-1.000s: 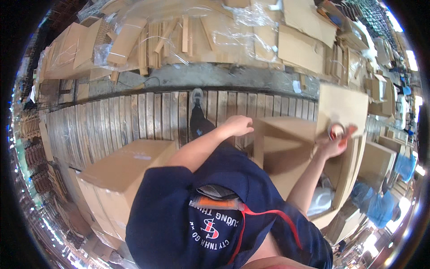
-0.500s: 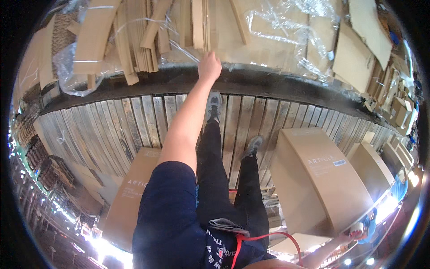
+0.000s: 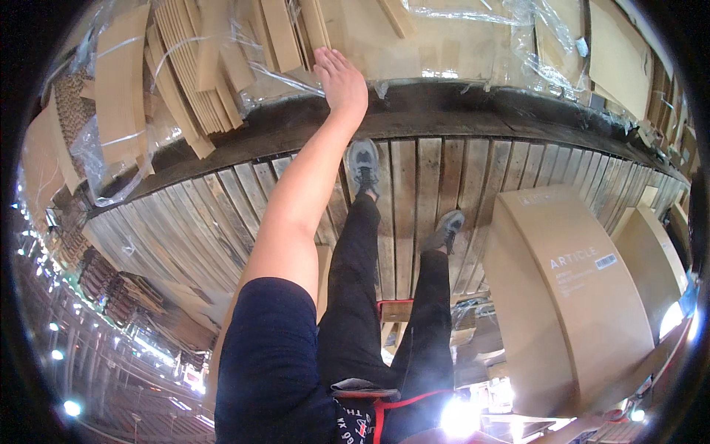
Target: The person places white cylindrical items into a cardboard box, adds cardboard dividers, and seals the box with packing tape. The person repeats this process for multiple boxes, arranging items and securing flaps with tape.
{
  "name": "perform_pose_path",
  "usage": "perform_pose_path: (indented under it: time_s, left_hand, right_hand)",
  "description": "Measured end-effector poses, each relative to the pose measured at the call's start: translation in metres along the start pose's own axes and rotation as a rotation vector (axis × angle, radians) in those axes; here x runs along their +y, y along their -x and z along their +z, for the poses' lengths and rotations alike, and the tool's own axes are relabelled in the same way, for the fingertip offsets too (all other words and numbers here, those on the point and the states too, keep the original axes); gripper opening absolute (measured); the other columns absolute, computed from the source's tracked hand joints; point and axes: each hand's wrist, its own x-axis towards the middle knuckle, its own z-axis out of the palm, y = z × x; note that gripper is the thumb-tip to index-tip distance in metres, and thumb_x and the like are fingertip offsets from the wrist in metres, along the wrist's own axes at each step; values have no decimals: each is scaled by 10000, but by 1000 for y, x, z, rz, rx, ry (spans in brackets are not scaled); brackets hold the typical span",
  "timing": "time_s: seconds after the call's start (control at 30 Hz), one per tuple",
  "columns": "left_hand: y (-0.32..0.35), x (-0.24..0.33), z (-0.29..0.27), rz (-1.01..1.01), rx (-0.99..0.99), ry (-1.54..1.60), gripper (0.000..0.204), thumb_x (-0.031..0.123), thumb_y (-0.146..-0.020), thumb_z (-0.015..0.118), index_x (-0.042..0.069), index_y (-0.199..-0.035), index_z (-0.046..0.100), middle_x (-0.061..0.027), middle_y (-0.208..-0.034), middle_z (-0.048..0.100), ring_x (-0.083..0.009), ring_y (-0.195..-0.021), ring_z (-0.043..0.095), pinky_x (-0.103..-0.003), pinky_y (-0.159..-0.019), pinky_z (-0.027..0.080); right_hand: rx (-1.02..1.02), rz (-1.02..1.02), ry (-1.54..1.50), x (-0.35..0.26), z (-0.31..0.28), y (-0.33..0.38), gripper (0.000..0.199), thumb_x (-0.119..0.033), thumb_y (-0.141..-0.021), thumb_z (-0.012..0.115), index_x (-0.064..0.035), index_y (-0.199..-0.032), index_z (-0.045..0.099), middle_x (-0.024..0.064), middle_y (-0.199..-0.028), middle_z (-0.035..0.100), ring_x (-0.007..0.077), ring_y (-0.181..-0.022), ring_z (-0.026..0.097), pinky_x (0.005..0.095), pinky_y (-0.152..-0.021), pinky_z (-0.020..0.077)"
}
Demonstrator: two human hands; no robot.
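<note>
Cardboard-covered surface (image 3: 458, 55) — cardboard strips (image 3: 198, 70), plastic film (image 3: 541, 72) on it; slatted floor (image 3: 403, 203) — carton (image 3: 566, 288), apparently.

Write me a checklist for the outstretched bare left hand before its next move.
1. Left hand open, fingers extended: ok.
2. Fingertips touching the narrow, flat, brown cardboard strips: cannot tell; they overlap the strip ends in this view.
3. Thin, clear plastic strap well away from the left hand: not ok; it appears to run right up beside it.
4. Large, rectangular brown cardboard box apart from the black-trousered right leg: ok, a gap shows.
5. Both grey laced shoes flat on the weathered wooden slats: cannot tell.
</note>
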Motion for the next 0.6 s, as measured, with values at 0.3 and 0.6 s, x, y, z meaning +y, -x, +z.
perform_pose_path:
  time_s: [0.3, 0.6]
  left_hand:
    - [-93, -59, -21, -545, -192, 712, 466, 123, -960, 565, -70, -1384, 572, -326, -1297, 643, -432, -1174, 677, -490, -963, 577]
    - [101, -12, -36, -373, -362, 1308, 288, 184, -1004, 562, -21, -1204, 583, -308, -1091, 702, -482, -1041, 684, -560, -894, 544]
  right_hand:
    - [-74, -157, -105, -20, 74, 54, 779, -416, -941, 675, -133, -1607, 385, 118, -1556, 517, 358, -1392, 527, 525, -1093, 458]
    - [-572, -115, -488, -134, 178, 184, 806, -440, -936, 706, -149, -1613, 378, 109, -1574, 511, 377, -1415, 515, 550, -1115, 449]
